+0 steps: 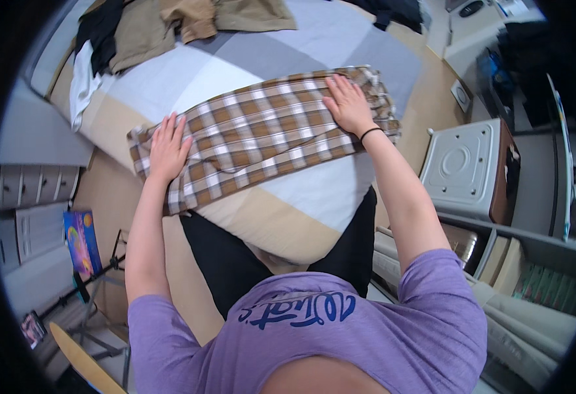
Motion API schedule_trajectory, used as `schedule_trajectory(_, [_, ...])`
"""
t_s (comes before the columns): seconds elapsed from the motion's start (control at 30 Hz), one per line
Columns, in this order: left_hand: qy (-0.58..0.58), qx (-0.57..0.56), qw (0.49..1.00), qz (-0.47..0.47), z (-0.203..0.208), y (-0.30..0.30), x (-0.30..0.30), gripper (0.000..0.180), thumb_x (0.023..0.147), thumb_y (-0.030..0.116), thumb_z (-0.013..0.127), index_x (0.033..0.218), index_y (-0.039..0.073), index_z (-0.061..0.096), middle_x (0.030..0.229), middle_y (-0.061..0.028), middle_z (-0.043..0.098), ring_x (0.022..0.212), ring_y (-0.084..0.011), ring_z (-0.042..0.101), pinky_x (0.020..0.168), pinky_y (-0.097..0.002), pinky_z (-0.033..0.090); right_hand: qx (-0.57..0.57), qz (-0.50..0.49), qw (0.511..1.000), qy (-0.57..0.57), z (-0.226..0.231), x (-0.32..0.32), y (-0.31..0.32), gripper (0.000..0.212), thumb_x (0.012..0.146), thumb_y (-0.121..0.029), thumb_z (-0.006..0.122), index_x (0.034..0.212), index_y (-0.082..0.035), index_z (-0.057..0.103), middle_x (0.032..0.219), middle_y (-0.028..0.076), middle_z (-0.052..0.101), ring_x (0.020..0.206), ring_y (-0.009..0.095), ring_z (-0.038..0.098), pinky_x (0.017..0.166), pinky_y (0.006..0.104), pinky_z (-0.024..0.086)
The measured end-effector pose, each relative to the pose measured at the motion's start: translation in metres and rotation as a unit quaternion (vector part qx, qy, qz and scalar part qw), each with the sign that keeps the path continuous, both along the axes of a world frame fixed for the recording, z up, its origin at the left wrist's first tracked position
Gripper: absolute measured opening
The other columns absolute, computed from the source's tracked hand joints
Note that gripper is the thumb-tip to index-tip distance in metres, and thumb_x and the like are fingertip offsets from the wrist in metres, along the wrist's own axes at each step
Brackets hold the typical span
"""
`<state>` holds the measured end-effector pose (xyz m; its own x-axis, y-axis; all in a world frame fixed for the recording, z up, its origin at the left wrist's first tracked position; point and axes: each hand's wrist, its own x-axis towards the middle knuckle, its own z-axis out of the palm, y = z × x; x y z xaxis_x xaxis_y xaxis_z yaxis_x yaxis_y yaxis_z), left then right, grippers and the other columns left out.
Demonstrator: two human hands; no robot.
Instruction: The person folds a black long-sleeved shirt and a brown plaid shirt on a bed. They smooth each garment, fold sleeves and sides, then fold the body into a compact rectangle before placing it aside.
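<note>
A brown and white plaid garment (262,125), folded into a long band, lies across the near end of the bed; it looks like pajama pants, though its kind is not certain. My left hand (168,150) rests flat on its left end, fingers stretched out. On the right part lies my right hand (350,105), palm down with the fingers spread, a dark band around the wrist. Beyond my right hand the cloth is gathered and wrinkled at the right end. Neither hand grips anything.
The bed (301,187) has a patchwork cover in white, grey and beige. Several brown and dark garments (143,33) lie on its far left, with a white cloth (83,88) beside them. Dark clothing (393,12) is at the far right. A white-topped box (462,164) stands right of the bed.
</note>
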<state>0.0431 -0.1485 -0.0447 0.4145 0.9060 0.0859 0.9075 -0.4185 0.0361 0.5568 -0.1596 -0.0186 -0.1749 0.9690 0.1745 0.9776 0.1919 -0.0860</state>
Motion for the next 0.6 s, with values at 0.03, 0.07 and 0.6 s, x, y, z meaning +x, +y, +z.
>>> schedule_trajectory(0.03, [0.015, -0.003, 1.0, 0.01, 0.003, 0.0, 0.001, 0.061, 0.108, 0.045, 0.044, 0.161, 0.016, 0.038, 0.169, -0.0125, 0.03, 0.157, -0.0329, 0.026, 0.126, -0.0487, 0.02, -0.042, 0.007, 0.999, -0.019, 0.0, 0.008, 0.0, 0.064, 0.108, -0.054, 0.037, 0.158, -0.015, 0.043, 0.165, 0.012, 0.039, 0.154, 0.028, 0.033, 0.125, 0.0446, 0.023])
schedule_trajectory(0.07, [0.007, -0.008, 1.0, -0.005, 0.007, 0.0, 0.001, 0.06, 0.108, 0.044, 0.044, 0.16, 0.015, 0.039, 0.169, -0.0128, 0.03, 0.157, -0.033, 0.026, 0.126, -0.0497, 0.02, -0.04, 0.027, 0.999, 0.018, 0.002, 0.016, 0.002, 0.06, 0.108, -0.052, 0.041, 0.154, -0.013, 0.048, 0.162, 0.013, 0.044, 0.152, 0.029, 0.036, 0.124, 0.0436, 0.026])
schedule_trajectory(0.6, [-0.081, 0.006, 0.997, 0.006, 0.004, -0.051, 0.14, 0.062, 0.107, 0.054, 0.043, 0.159, 0.019, 0.044, 0.169, -0.0145, 0.031, 0.157, -0.0363, 0.025, 0.123, -0.0644, 0.017, -0.002, -0.069, 0.997, -0.038, -0.006, 0.041, -0.022, 0.064, 0.109, -0.054, 0.033, 0.16, -0.017, 0.04, 0.168, 0.008, 0.034, 0.157, 0.023, 0.026, 0.129, 0.0486, 0.014])
